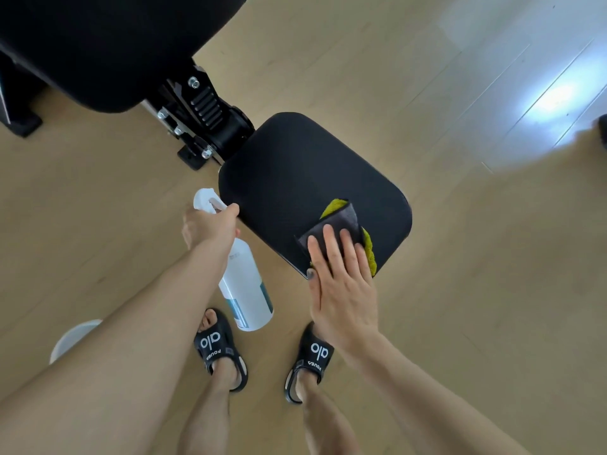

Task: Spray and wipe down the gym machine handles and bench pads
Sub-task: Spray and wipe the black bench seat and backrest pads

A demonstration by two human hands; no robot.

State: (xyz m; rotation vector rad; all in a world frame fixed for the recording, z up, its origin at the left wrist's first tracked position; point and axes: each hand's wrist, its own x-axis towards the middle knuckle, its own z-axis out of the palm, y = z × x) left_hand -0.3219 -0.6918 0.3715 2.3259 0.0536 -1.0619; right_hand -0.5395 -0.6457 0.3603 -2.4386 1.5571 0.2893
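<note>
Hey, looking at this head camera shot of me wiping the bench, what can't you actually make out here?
- Spray bottle label: too small and blurred; the left hand and forearm cover its neck.
- Cloth: the right hand covers its near part.
- Back pad: cut off by the top and left edges.
- White object: hidden behind the left forearm.
- Dark object: cut off by the right edge.
</note>
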